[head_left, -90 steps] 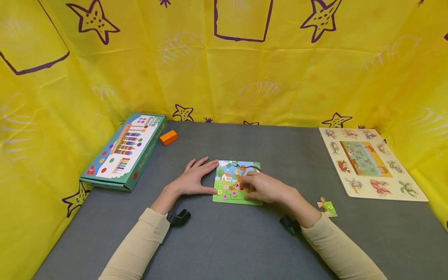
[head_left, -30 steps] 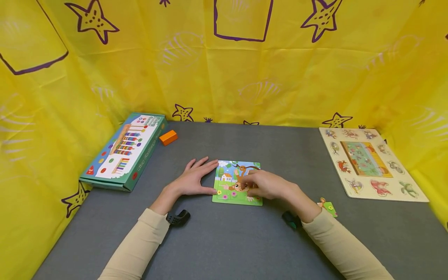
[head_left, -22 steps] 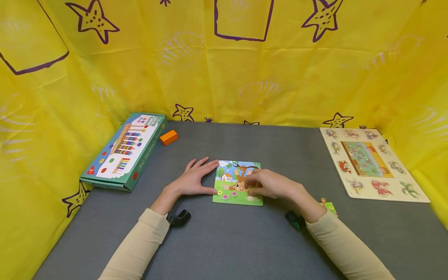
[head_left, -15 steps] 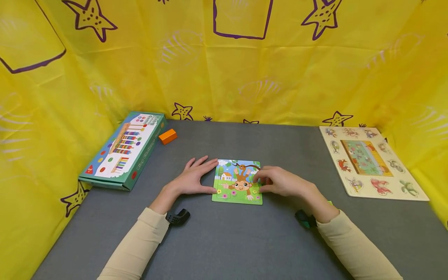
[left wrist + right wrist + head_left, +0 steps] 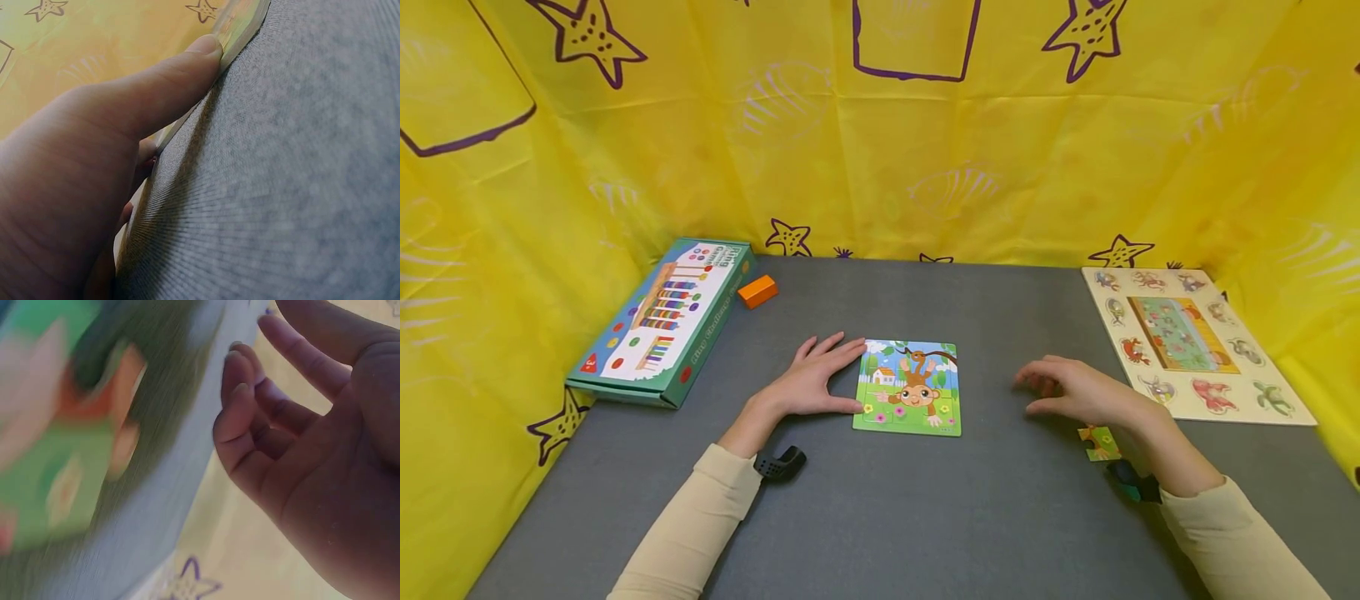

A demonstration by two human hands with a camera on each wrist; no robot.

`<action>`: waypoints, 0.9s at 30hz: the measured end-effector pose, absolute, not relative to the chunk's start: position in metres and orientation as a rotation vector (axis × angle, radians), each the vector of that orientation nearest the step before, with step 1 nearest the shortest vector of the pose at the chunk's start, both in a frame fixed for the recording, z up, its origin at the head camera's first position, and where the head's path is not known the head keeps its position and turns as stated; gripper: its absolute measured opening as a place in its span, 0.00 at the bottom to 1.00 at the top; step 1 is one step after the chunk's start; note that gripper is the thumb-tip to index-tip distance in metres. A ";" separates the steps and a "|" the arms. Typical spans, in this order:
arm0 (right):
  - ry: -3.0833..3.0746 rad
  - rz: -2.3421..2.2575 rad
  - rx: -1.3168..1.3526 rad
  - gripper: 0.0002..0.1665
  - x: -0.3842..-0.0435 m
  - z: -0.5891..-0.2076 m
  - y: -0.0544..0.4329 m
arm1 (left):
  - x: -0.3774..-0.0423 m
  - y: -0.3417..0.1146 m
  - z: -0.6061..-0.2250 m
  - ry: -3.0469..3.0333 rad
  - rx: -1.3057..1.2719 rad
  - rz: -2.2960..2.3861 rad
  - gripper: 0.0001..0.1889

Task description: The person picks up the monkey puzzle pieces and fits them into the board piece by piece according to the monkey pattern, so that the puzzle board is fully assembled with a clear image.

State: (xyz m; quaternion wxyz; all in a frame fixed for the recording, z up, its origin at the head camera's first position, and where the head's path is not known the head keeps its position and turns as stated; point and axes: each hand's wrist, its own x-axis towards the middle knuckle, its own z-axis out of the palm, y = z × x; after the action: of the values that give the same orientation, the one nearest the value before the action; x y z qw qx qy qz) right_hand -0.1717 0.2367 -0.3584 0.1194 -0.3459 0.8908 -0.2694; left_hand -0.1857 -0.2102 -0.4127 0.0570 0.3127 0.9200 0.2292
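A square jigsaw puzzle with a cartoon monkey (image 5: 907,388) lies flat in its frame on the grey table, its picture fully visible in the head view. My left hand (image 5: 808,385) rests at its left edge, thumb and fingers spread and fairly straight; the left wrist view shows the thumb (image 5: 181,72) against the board's edge. My right hand (image 5: 1078,392) hovers to the right of the puzzle, fingers loosely bent, nothing between them. Below it, near the wrist, a loose puzzle piece (image 5: 1102,445) lies on the table; it appears blurred as a green and orange piece (image 5: 69,481) in the right wrist view.
A wooden board with sea-animal pictures (image 5: 1210,388) lies at the right. A ring game box (image 5: 662,321) and an orange block (image 5: 757,292) lie at the left. Yellow patterned cloth (image 5: 880,167) hangs around the table's back and sides.
My right hand has left the puzzle and moved right, over toward the loose piece, uncovering the monkey picture. My left hand has stayed at the puzzle's left edge.
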 end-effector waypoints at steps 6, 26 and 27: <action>2.600 -0.741 -0.883 0.26 -0.160 -0.360 0.269 | -0.186 -0.209 -0.412 2.786 0.948 0.686 0.52; 2.625 -0.755 -0.791 0.23 -0.134 -0.368 0.295 | -0.186 -0.209 -0.411 2.783 0.930 0.675 0.53; 2.626 -0.752 -0.795 0.22 -0.133 -0.369 0.295 | -0.186 -0.209 -0.411 2.785 0.930 0.673 0.53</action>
State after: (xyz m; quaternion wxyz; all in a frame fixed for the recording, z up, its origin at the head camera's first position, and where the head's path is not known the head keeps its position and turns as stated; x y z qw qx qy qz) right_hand -0.1334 0.2952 -0.3688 0.1478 -0.2765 0.9129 -0.2614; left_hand -0.1860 -0.2095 -0.4109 0.0647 0.3081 0.9226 0.2228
